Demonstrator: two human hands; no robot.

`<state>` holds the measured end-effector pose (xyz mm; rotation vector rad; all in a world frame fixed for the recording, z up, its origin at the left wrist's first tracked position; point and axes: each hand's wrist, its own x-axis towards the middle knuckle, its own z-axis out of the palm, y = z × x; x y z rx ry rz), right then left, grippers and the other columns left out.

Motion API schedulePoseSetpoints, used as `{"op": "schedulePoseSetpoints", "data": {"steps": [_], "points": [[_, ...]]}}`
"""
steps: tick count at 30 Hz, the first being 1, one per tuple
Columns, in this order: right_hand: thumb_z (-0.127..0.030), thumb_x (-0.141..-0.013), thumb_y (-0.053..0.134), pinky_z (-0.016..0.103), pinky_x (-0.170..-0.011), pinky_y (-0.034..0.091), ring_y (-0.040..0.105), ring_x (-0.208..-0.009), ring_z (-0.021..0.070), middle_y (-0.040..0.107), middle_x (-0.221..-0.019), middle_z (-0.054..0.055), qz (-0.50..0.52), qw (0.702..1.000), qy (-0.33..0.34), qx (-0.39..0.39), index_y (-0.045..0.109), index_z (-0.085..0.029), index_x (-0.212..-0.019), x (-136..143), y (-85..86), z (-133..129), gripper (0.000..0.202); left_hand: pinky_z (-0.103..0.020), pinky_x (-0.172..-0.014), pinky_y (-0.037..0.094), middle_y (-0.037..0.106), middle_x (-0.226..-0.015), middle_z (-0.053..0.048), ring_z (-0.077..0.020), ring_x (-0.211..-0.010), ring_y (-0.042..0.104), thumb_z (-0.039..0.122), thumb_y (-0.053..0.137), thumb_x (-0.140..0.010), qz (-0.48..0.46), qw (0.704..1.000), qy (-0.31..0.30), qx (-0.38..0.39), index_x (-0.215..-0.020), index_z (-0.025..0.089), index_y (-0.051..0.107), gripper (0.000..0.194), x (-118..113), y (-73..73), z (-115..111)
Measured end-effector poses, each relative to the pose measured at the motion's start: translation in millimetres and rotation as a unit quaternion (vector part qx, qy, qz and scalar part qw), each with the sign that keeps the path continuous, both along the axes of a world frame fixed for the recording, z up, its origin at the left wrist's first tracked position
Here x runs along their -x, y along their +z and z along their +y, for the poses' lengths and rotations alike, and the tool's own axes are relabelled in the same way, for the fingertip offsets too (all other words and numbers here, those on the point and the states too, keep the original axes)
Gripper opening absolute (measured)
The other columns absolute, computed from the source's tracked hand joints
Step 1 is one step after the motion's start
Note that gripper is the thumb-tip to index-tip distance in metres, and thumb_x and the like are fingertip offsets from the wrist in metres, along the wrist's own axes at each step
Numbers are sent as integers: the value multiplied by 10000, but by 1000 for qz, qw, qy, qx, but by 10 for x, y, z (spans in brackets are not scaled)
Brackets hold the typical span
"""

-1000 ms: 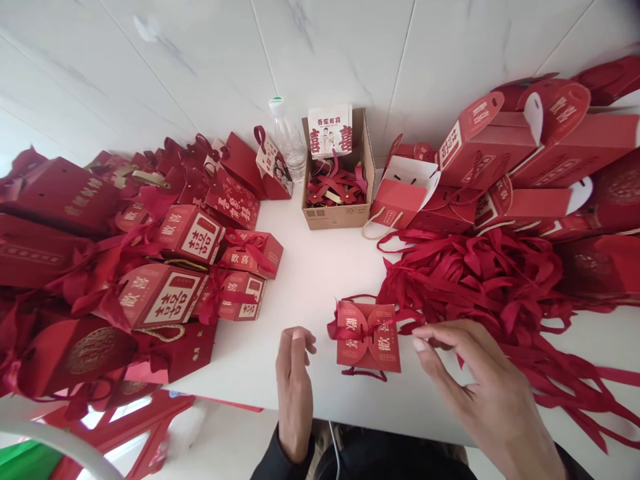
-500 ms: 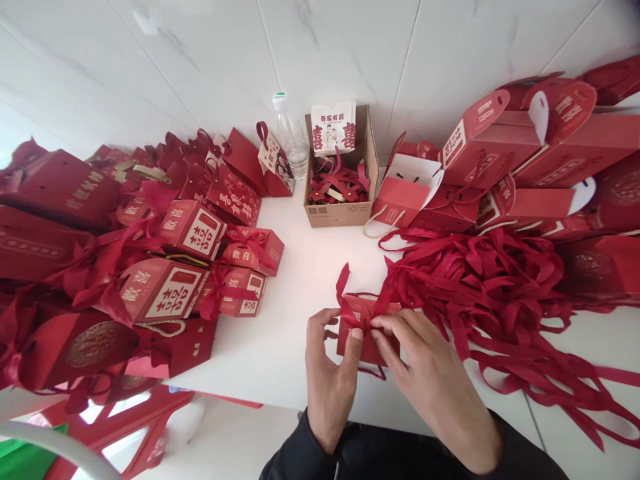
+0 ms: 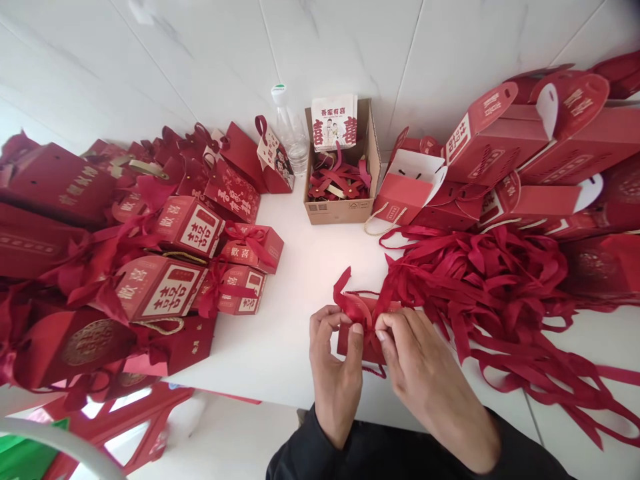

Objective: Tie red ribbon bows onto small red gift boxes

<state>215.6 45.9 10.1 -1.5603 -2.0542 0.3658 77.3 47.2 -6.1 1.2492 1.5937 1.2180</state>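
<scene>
A small red gift box (image 3: pixel 364 352) with a cord handle stands on the white table near its front edge. Red ribbon (image 3: pixel 347 297) crosses its top, one end sticking up at the left. My left hand (image 3: pixel 340 360) closes on the ribbon from the left, its thumb pressed at the top of the box. At the right side of the box, my right hand (image 3: pixel 415 360) pinches the ribbon between thumb and index finger. The exact crossing under the fingertips is partly hidden. A large heap of loose red ribbons (image 3: pixel 485 280) lies just right of the box.
Several finished-looking red boxes with bows (image 3: pixel 170 287) crowd the left side. A cardboard carton (image 3: pixel 340 212) holding ribbon pieces and a printed card stands at the back, beside a clear plastic bottle (image 3: pixel 295 143). More red boxes (image 3: pixel 493 147) are stacked at back right against the tiled wall.
My right thumb and index finger have closed more tightly on the ribbon. The left fingers have curled in at the ribbon, whose upright end has shifted slightly left.
</scene>
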Motion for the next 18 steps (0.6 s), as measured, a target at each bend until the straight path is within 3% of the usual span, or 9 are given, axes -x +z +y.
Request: {"op": "schedulePoseSetpoints", "data": {"steps": [7, 10, 13, 18], "points": [[-178, -1075, 431, 353, -714, 487, 586, -796, 219, 590, -912, 45, 33, 999, -3, 18, 473, -238, -994, -31, 29, -30, 109, -372, -988, 485, 634, -1113, -78, -234, -1130, 618, 336, 617, -1005, -7, 1000, 3, 10, -963, 234, 659, 118, -7, 22, 17], [-217, -1095, 432, 353, -756, 510, 624, -864, 225, 635, -964, 57, 44, 999, -20, 15, 521, -226, -1136, -84, 35, -16, 99, -380, -980, 484, 643, -1093, -75, -232, -1093, 627, 368, 593, -1020, -16, 1000, 9, 18, -977, 232, 632, 148, 7, 14, 16], [-230, -1095, 447, 402, -797, 500, 616, -908, 259, 644, -1003, 75, 32, 999, -37, 10, 530, -219, -1328, -155, 23, 23, 247, -375, -969, 479, 646, -1095, -75, -230, -1075, 627, 390, 595, -1020, -20, 999, 11, 24, -979, 229, 626, 169, 16, 8, 22], [-256, -1084, 507, 411, -794, 483, 603, -889, 261, 636, -973, 66, 19, 999, -33, 9, 583, -235, -1093, -249, 0, 64, 80, -363, -946, 471, 641, -1081, -71, -227, -1047, 617, 419, 598, -1017, -27, 999, 10, 27, -980, 226, 626, 198, 19, 12, 41]]}}
